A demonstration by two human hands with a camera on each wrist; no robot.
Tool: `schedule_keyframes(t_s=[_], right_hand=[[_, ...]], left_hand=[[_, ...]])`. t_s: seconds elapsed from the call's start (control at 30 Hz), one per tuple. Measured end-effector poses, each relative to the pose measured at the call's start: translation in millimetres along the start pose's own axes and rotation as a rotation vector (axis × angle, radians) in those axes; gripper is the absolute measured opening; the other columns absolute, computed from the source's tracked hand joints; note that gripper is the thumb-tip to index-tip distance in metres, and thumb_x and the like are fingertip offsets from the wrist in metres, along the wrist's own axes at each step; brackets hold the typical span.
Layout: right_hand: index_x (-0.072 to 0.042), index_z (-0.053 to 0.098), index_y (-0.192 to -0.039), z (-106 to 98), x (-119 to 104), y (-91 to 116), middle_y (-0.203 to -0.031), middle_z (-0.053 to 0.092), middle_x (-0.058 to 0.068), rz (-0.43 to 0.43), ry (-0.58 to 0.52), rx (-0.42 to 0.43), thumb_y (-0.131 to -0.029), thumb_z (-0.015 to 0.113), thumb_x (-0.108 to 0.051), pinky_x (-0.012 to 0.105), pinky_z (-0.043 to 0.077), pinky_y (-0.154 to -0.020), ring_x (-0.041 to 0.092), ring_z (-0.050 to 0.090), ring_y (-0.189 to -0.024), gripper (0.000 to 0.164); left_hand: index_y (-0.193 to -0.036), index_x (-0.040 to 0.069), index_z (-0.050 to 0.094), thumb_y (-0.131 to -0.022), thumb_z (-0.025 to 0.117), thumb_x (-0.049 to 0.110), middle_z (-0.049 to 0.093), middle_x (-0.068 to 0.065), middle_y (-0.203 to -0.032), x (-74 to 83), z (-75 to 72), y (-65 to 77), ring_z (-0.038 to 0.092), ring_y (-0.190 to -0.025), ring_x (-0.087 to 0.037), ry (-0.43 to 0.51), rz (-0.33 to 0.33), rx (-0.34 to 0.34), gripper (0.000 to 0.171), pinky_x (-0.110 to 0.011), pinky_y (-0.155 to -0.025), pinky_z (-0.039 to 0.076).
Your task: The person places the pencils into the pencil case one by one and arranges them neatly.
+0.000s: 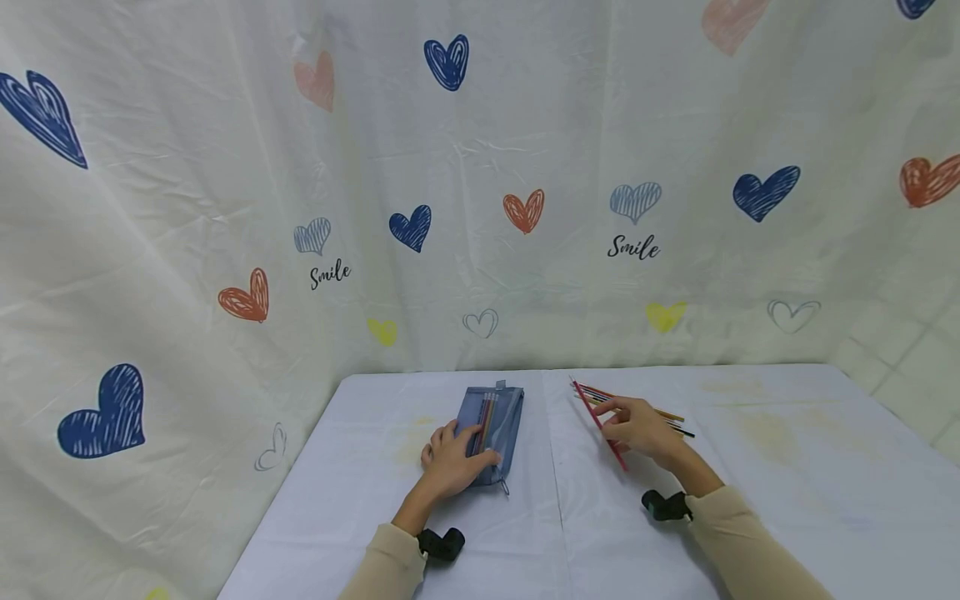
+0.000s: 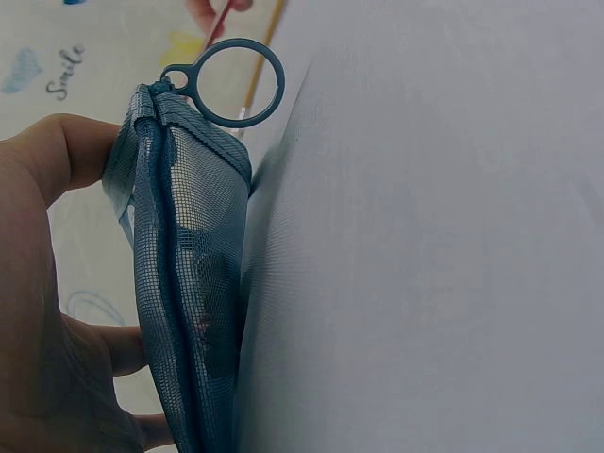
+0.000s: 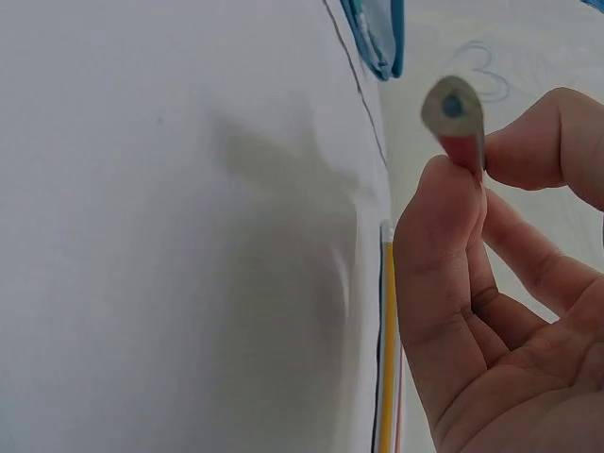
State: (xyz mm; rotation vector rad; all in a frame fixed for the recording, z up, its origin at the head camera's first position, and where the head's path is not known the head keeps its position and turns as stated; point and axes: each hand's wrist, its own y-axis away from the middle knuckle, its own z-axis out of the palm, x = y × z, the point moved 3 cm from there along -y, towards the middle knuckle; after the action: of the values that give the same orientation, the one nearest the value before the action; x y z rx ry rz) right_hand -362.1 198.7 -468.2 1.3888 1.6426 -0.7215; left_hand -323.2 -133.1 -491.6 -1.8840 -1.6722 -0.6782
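A blue mesh zip pencil case (image 1: 513, 421) lies on the white-covered table, with several pencils (image 1: 488, 410) showing through it. My left hand (image 1: 448, 463) rests on the case with its fingers spread over it, the thumb by its near end. In the left wrist view a blue ring pull (image 2: 281, 87) hangs at the zip's end. To the right, my right hand (image 1: 639, 428) pinches a red pencil (image 1: 619, 457) between thumb and fingertips, held slanted above the table. Its flat, unsharpened end with a dark core faces the right wrist camera. Several loose pencils (image 1: 669, 415) lie under and behind that hand.
A white cloth with a fold line (image 1: 557, 483) covers the table (image 1: 787, 500). Behind the table hangs a white curtain (image 1: 555, 125) printed with hearts and "Smile". Pale tiles (image 1: 900, 367) show at the right. Each wrist wears a black camera mount (image 1: 442, 544).
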Motion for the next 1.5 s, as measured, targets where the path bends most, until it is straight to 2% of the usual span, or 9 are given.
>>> schedule_keyframes(t_s=[0.47, 0.6, 0.83, 1.0, 1.3, 1.5], right_hand=[[0.0, 0.065, -0.125, 16.2, -11.9, 4.7, -0.092, 0.068, 0.011, -0.005, -0.027, -0.011, -0.088, 0.068, -0.005, 0.034, 0.058, -0.07, 0.018, 0.065, -0.075, 0.037], [0.0, 0.065, -0.123, 21.8, -14.3, 6.3, -0.092, 0.069, 0.011, 0.011, -0.05, -0.02, -0.088, 0.069, -0.004, 0.033, 0.057, -0.069, 0.018, 0.065, -0.074, 0.036], [-0.001, 0.066, -0.122, 32.5, -18.1, 7.3, -0.102, 0.07, 0.014, 0.053, -0.082, -0.012, -0.089, 0.069, -0.006, 0.034, 0.058, -0.071, 0.018, 0.065, -0.078, 0.033], [-0.001, 0.066, -0.121, 42.7, -21.7, 7.1, -0.1, 0.07, 0.014, 0.064, -0.096, -0.019, -0.089, 0.069, -0.006, 0.034, 0.058, -0.072, 0.019, 0.064, -0.078, 0.032], [-0.006, 0.069, -0.117, 67.6, -25.3, 5.3, -0.096, 0.07, 0.008, 0.116, -0.027, -0.016, -0.086, 0.07, -0.007, 0.032, 0.054, -0.069, 0.02, 0.062, -0.077, 0.03], [-0.008, 0.071, -0.117, 75.9, -31.6, 0.8, -0.095, 0.069, 0.008, 0.126, -0.004, -0.017, -0.087, 0.07, -0.011, 0.03, 0.051, -0.068, 0.02, 0.061, -0.078, 0.03]], left_hand=[[-0.147, 0.016, 0.055, -0.084, 0.069, 0.054, 0.026, -0.023, -0.164, -0.2, 0.8, -0.3, 0.019, -0.15, -0.046, -0.004, -0.004, 0.001, 0.074, -0.073, -0.112, 0.01], [-0.147, 0.017, 0.055, -0.085, 0.069, 0.054, 0.026, -0.023, -0.164, -0.3, 1.4, -0.4, 0.019, -0.15, -0.046, -0.006, -0.005, 0.001, 0.074, -0.073, -0.112, 0.01], [-0.147, 0.017, 0.055, -0.085, 0.068, 0.055, 0.026, -0.023, -0.164, -0.9, 2.3, -1.0, 0.019, -0.15, -0.046, -0.005, -0.006, 0.002, 0.074, -0.072, -0.113, 0.01], [-0.147, 0.017, 0.055, -0.086, 0.068, 0.052, 0.026, -0.023, -0.164, -1.0, 2.2, -1.3, 0.019, -0.149, -0.046, -0.001, -0.004, 0.006, 0.072, -0.072, -0.112, 0.01], [-0.147, 0.016, 0.055, -0.085, 0.069, 0.054, 0.027, -0.023, -0.164, -0.7, 2.7, -0.5, 0.02, -0.149, -0.046, -0.011, -0.013, 0.001, 0.074, -0.072, -0.112, 0.011], [-0.147, 0.016, 0.055, -0.083, 0.069, 0.056, 0.027, -0.023, -0.164, -1.8, 2.5, -1.6, 0.02, -0.149, -0.046, -0.012, -0.01, 0.005, 0.076, -0.073, -0.112, 0.011]])
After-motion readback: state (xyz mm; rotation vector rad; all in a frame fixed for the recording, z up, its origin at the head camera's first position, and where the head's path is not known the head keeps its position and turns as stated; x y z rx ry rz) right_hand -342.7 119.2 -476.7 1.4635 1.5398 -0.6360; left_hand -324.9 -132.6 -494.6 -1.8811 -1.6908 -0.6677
